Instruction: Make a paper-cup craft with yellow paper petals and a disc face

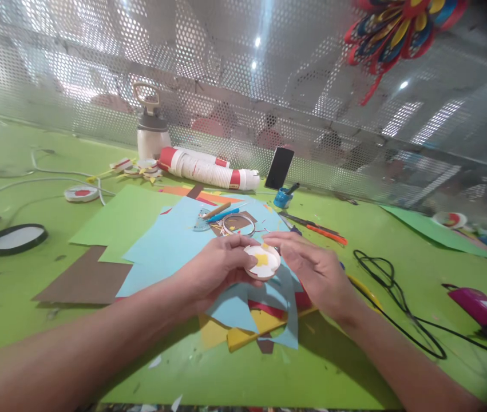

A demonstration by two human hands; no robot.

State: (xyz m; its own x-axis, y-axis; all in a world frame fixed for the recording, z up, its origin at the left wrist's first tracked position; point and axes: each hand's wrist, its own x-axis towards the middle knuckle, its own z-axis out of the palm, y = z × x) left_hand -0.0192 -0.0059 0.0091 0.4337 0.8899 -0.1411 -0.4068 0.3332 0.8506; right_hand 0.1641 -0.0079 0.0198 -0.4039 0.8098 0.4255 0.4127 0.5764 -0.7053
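In the head view, here, the shallow white dish [272,264] is held up over the paper pile, between the two hands, its open face turned upward with a yellow patch [261,260] lying inside. By the left hand [220,260] it is gripped from the left: the thumb is laid over the near left edge, and the fingers are tucked around and below. By the right hand [312,266] the other side is covered, fingers stretched and lying close together, their tips brought in over the far right rim. A small yellow scrap [265,246] is seen right there, under those tips; whether it is pinched or merely touched cannot be told.

So the dish lies to the left of the right hand, just beside its fingertips, and is actually gripped by the left, the nearer hand. No long axis is offered by the round shape; it is the scrap's place at the far rim, apart from the central patch, that matters. Beyond, a wire ring [252,218] and a blue pen [223,215] are left lying on the paper.
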